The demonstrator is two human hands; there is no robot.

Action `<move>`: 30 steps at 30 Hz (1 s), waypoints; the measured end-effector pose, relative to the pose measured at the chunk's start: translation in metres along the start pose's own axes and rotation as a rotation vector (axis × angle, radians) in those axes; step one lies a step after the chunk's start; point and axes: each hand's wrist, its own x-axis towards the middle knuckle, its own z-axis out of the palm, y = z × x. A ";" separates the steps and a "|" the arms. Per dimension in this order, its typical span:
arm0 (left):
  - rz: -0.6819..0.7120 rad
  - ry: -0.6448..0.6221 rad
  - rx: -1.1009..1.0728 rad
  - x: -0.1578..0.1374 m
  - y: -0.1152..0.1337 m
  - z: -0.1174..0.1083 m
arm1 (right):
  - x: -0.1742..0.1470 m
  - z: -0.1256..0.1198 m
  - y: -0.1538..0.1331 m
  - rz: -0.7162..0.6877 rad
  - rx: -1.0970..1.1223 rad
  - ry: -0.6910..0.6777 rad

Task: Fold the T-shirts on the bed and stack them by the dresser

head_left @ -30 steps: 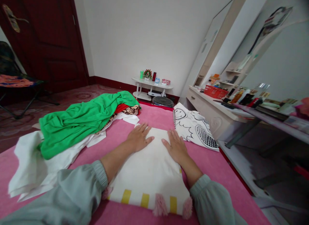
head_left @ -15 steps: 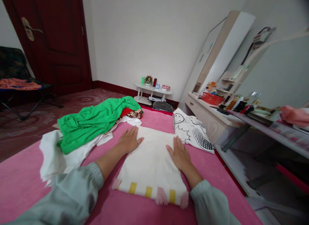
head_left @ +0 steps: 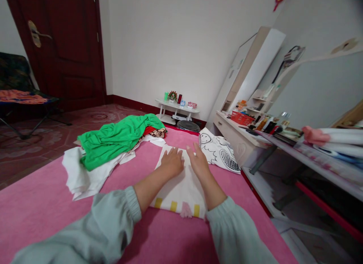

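Note:
A folded white garment (head_left: pixel 181 192) with yellow blocks and pink tassels along its near edge lies flat on the pink bed cover (head_left: pixel 159 237). My left hand (head_left: pixel 172 162) rests palm down on its far half, fingers spread and pointing away from me. Close by on the right, my right hand (head_left: pixel 197 160) stands tilted on its edge at the garment's far right part, thumb and fingers stretched out. Neither hand grips the cloth. Just beyond my right hand is a white garment with black line drawings (head_left: pixel 219 150), laid flat.
To the left lies a heap with a green garment (head_left: pixel 113 143) over white cloth (head_left: pixel 82 177). A dressing table (head_left: pixel 241 133) with a red basket (head_left: pixel 242 117) and bottles stands at the right. Far back are a small white shelf table (head_left: pixel 176 105) and a round dark object (head_left: pixel 188 126).
Both hands have moved inward from the garment's side edges and are now closer together over its far part. My right hand has turned onto its edge. The view has shifted slightly.

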 end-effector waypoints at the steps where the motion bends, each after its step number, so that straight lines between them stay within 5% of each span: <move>1: -0.002 0.006 -0.017 -0.005 0.004 0.011 | -0.006 0.012 0.000 0.039 0.022 0.008; 6: -0.046 0.066 -0.068 -0.019 -0.003 0.053 | -0.038 0.059 0.022 0.178 -0.146 -0.061; 18: -0.028 0.056 -0.073 -0.036 -0.008 0.046 | -0.043 0.056 0.030 0.113 -0.200 -0.084; 25: -0.127 0.046 -0.084 -0.028 -0.040 0.023 | -0.048 0.048 0.021 -0.119 -0.151 0.243; 30: -0.243 0.094 -0.061 -0.028 -0.063 0.010 | -0.048 0.054 0.023 -0.147 -0.137 -0.153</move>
